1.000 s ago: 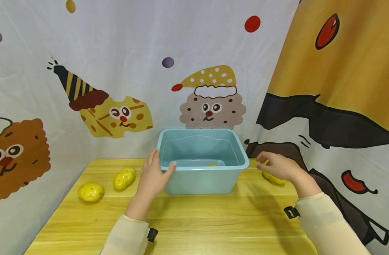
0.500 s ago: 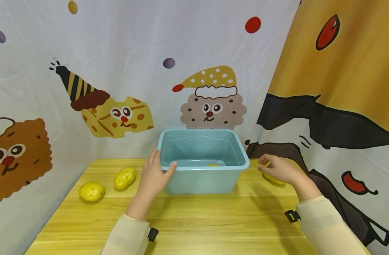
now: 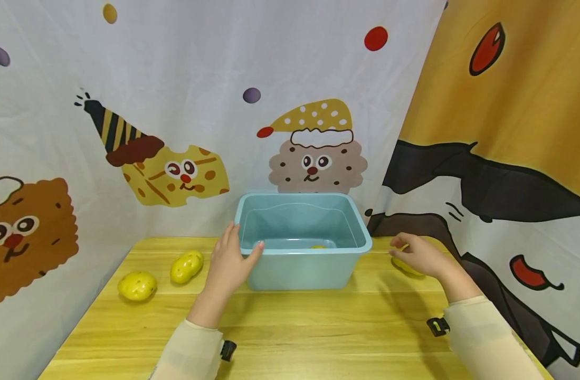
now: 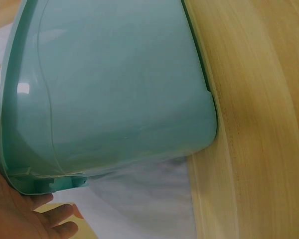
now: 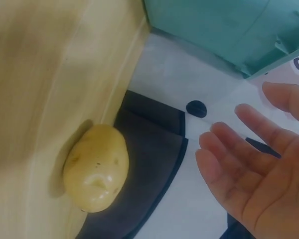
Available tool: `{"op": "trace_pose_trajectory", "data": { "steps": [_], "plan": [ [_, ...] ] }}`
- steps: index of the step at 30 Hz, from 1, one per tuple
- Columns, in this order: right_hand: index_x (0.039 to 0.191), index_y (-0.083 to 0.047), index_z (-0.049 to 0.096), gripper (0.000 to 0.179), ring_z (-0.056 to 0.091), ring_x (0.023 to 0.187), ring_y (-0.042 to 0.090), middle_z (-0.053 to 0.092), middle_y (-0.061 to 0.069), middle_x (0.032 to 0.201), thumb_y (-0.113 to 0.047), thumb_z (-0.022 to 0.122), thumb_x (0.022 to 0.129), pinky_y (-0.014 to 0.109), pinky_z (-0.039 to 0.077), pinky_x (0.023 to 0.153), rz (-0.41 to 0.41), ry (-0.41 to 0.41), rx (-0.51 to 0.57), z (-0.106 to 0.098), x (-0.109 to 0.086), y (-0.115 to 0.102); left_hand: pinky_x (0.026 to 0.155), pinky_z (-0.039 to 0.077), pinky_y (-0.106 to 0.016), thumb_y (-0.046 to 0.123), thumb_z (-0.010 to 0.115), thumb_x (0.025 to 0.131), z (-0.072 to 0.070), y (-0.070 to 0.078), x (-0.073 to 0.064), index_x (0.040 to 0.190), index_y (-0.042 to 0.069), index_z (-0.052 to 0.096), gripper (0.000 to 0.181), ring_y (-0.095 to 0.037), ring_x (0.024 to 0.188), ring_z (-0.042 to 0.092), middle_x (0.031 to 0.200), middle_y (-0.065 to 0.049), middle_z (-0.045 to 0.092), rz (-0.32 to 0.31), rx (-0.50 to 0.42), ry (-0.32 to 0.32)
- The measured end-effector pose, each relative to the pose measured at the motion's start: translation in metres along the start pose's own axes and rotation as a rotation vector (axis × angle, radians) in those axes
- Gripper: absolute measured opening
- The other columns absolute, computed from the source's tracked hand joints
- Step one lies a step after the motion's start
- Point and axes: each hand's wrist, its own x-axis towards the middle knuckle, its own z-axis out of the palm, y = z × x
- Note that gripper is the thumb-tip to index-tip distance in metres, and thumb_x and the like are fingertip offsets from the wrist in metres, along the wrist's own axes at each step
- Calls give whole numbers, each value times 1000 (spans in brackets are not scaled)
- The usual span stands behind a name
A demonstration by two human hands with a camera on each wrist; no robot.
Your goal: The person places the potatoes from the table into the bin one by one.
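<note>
A light blue plastic tub (image 3: 296,272) stands at the back middle of the table. My left hand (image 3: 230,264) rests at its front left corner, thumb by the front rim and fingers along the left side; in the left wrist view those fingers (image 4: 57,214) look extended, not curled round the rim. My right hand (image 3: 427,258) hovers over a yellow potato (image 3: 408,269) right of the tub and partly hides it. In the right wrist view the potato (image 5: 97,167) lies apart from my loosely bent, unoccupied fingers (image 5: 244,149). Inside the tub, a yellow thing (image 3: 318,246) barely shows.
Two more potatoes lie left of the tub: one nearer the left hand (image 3: 186,266), another farther left (image 3: 138,286). The wooden table (image 3: 318,332) ends against a cartoon-printed curtain (image 3: 199,105) at the back and sides.
My right hand has shifted slightly right and down, closer over the potato on the right. The left hand and the tub have stayed in place.
</note>
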Motion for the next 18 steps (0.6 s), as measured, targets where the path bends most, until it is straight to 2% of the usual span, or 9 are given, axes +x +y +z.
{"op": "trace_pose_trajectory", "data": {
  "steps": [6, 12, 18],
  "plan": [
    [113, 0, 64, 27, 64, 97, 34, 66, 18, 111, -23, 63, 98, 52, 54, 81, 15, 13, 16, 3, 1, 7, 114, 20, -66, 61, 53, 95, 0, 0, 0, 155, 0, 26, 90, -45, 145, 24, 164, -19, 17, -3, -2, 0],
    [117, 1, 63, 31, 59, 109, 47, 65, 23, 118, -24, 63, 99, 60, 50, 88, 29, 39, 8, 6, 3, 16, 114, 21, -66, 63, 52, 95, 0, 1, 0, 156, 0, 26, 91, -44, 145, 24, 164, -18, 17, -7, -5, -6],
    [121, 3, 61, 34, 54, 116, 51, 61, 27, 123, -23, 62, 100, 63, 46, 93, 32, 61, 12, 9, 5, 26, 114, 21, -66, 61, 53, 95, -1, 2, 0, 156, 0, 26, 90, -44, 145, 24, 164, -19, 17, -10, -4, -3]
  ]
}}
